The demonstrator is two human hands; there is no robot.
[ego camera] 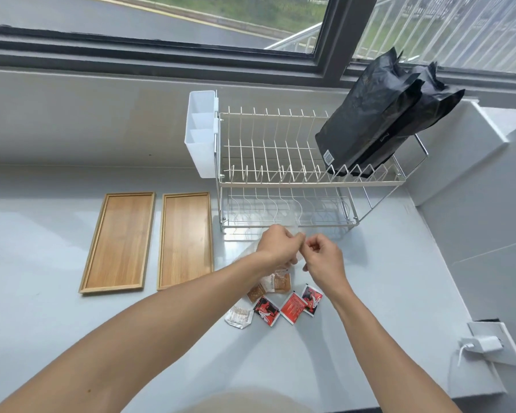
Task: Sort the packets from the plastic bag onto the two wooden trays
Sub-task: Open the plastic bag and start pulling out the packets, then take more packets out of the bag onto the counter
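Note:
Both my hands hold up a clear plastic bag (292, 231) by its top in front of the dish rack. My left hand (276, 244) and my right hand (323, 259) pinch it close together. Brown packets (276, 283) hang in the bag's lower part. On the counter below lie red-and-black packets (266, 310) (312, 299), a red packet (292, 307) and a white packet (238, 315). Two wooden trays stand side by side to the left, the left tray (118, 241) and the right tray (186, 238), both with nothing on them.
A white two-tier dish rack (280, 180) stands behind my hands, with a white cutlery holder (201, 132) on its left end and black bags (379, 114) leaning in its right side. A wall socket with a white plug (489, 342) sits at the right.

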